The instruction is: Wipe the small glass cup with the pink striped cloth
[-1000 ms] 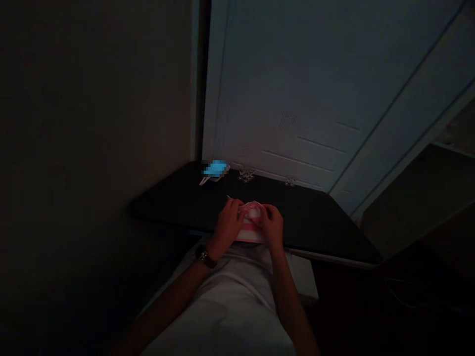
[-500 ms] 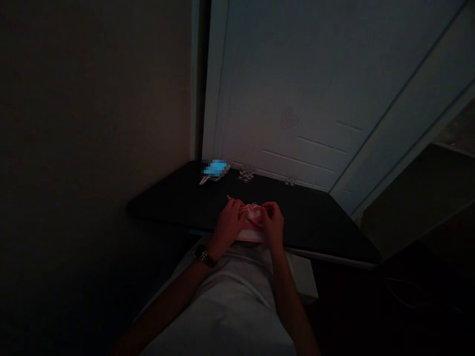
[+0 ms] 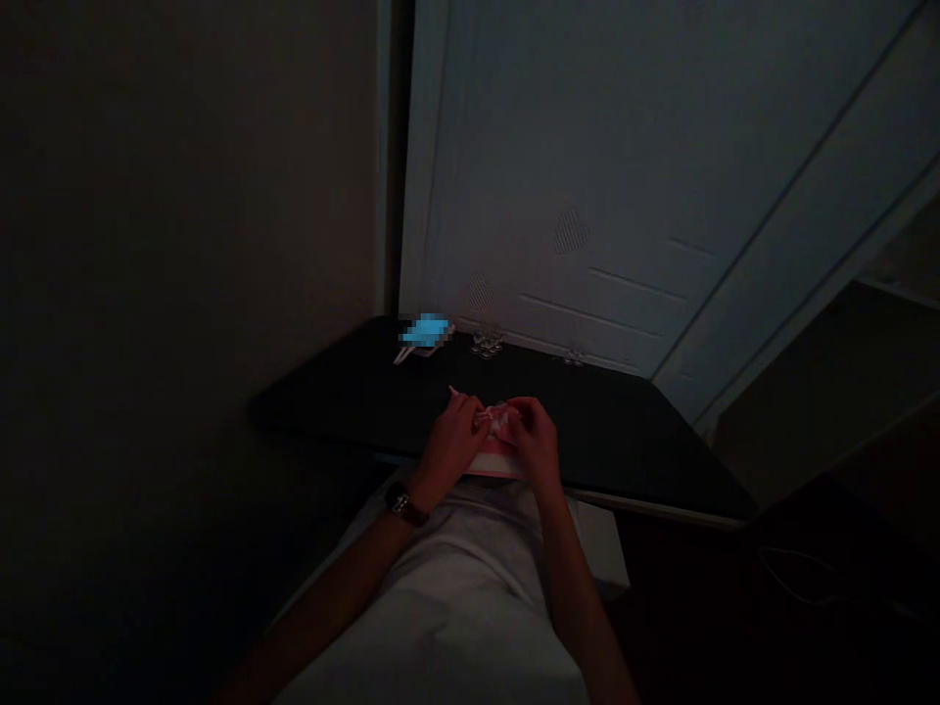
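A pink-and-white packet or folded cloth (image 3: pixel 493 462) lies at the near edge of the dark table; the dim light hides its exact kind. My left hand (image 3: pixel 453 438), with a watch (image 3: pixel 402 502) on its wrist, has its fingers curled on the item's left side. On the right side, my right hand (image 3: pixel 539 443) pinches the upper part, fingertips bent inward. Between the hands the material is crumpled and slightly shiny. A thin pale tip (image 3: pixel 453 391) sticks out beyond my left fingers.
At the back left of the black table (image 3: pixel 609 431) lies a phone (image 3: pixel 426 333) with a lit, blurred screen and a white cable. Small metallic clusters (image 3: pixel 488 343) sit along the pale panel (image 3: pixel 624 147) behind. A white box-like object (image 3: pixel 606 548) is below the table's front edge.
My right hand has shifted slightly left and inward over the crumpled material, closer to my left hand. My left hand has stayed nearly still.
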The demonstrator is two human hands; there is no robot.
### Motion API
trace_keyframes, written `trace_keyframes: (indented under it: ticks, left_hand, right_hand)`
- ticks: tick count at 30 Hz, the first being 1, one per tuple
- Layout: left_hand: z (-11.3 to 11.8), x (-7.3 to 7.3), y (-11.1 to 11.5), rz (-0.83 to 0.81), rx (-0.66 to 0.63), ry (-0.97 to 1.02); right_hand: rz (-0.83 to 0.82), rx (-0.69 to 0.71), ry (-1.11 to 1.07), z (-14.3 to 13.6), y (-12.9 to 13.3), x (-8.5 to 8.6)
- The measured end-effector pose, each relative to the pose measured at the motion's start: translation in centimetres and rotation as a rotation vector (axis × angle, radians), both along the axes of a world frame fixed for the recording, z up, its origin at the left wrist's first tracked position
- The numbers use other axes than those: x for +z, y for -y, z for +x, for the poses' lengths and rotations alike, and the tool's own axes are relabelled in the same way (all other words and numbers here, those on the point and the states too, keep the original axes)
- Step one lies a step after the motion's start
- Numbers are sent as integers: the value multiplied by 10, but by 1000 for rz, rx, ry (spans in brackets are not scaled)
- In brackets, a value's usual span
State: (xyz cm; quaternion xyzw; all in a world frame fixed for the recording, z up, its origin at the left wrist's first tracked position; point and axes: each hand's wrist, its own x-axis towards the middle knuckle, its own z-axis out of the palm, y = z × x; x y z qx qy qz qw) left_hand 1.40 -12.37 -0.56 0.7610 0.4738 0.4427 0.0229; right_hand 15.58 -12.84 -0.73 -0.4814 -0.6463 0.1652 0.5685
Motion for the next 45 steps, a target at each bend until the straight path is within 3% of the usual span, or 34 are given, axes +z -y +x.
trace_keyframes:
  ticks: [15, 21, 31, 45]
  left_hand:
    - [-1, -2, -2, -51, 4, -17]
    - [-2, -1, 0, -45, -33, -7]
    - [-2, 0, -1, -53, -80, 4]
    - [-2, 3, 3, -141, -75, 63]
  right_hand:
    - [-126, -147, 83, 3, -7, -8]
    - [-90, -96, 147, 4, -10, -8]
    - [-128, -130, 184, 3, -10, -10]
    - [-71, -81, 72, 2, -5, -5]
